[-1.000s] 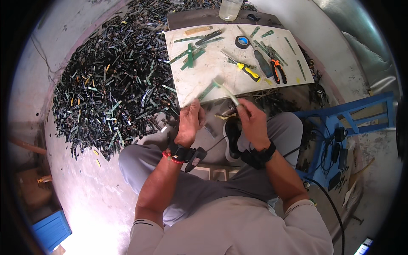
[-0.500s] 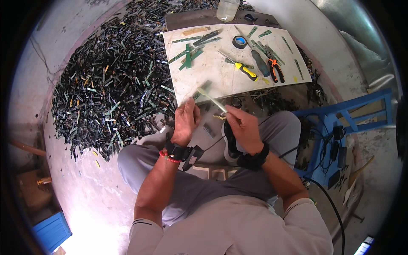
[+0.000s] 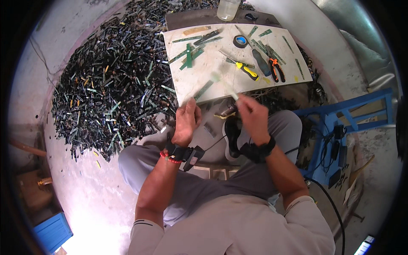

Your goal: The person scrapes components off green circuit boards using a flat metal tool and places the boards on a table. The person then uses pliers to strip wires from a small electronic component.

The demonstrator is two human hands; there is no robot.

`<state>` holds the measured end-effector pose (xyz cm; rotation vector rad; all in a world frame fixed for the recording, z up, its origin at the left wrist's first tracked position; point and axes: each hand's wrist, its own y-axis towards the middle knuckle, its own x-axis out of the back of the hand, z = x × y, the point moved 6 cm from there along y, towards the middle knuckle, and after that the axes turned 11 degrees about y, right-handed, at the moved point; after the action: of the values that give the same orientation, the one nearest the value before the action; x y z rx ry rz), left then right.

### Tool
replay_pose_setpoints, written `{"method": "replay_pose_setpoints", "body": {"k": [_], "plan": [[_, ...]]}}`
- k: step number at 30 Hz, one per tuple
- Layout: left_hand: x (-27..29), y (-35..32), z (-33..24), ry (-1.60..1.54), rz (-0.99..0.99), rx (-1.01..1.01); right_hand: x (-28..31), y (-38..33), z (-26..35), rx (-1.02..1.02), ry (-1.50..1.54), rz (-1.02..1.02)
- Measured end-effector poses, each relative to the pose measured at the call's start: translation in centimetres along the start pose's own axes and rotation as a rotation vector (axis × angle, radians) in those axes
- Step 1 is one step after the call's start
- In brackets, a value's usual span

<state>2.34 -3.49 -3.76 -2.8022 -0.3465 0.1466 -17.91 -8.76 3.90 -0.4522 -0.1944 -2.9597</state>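
**Brush (image 3: 230, 90) in your right hand (image 3: 253, 118), green strip (image 3: 203, 90) under your left (image 3: 187, 120)**

The green strip lies at the near left part of the white desk (image 3: 183, 80), slanting away from you. Your left hand grips its near end, thumb on top, right at the desk's edge. Your right hand is closed around the handle of the pale brush, whose head is beside the strip's far end; it is blurred, so you cannot tell whether the bristles touch. Your two hands are well apart from each other.

Farther up the desk, to the left, more green strips (image 3: 189, 56) lie crossed over one another, with a black tool (image 3: 207, 37) and a brown strip (image 3: 196, 30) behind them. Right of the middle you have a yellow screwdriver (image 3: 247, 71), a dark-handled screwdriver (image 3: 261, 63) and orange-and-black pliers (image 3: 276, 70) just beside it. A roll of tape (image 3: 240, 41) sits near the dark screwdriver's shaft. Beyond the white top stands a clear jar (image 3: 228, 9).

On the floor to your left spreads a large heap (image 3: 114, 85) of dark and green strips. To your right is a blue chair (image 3: 357, 111) with black cables on it.
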Motion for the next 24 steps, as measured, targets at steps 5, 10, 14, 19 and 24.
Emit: {"method": "replay_pose_setpoints", "body": {"k": [5, 10, 14, 19, 24], "plan": [[0.0, 0.0, -0.3, 0.079, 0.001, -0.052, -0.2, -1.0, -0.9, 0.223, -0.072, -0.026], [0.1, 0.1, -0.5, 0.071, -0.019, -0.047, -0.9, -1.4, -0.4, 0.108, 0.016, 0.003], [0.2, 0.3, 0.6, 0.075, 0.003, 0.004, -2.4, -3.6, 0.9, 0.27, -0.075, 0.078], [0.1, -0.2, 0.4, 0.113, 0.024, 0.023, -1.2, -1.3, -0.5, 0.105, 0.047, 0.023], [-0.1, 0.4, 0.7, 0.109, 0.037, 0.024, -0.9, -1.5, -1.4, 0.119, 0.026, -0.046]]}}
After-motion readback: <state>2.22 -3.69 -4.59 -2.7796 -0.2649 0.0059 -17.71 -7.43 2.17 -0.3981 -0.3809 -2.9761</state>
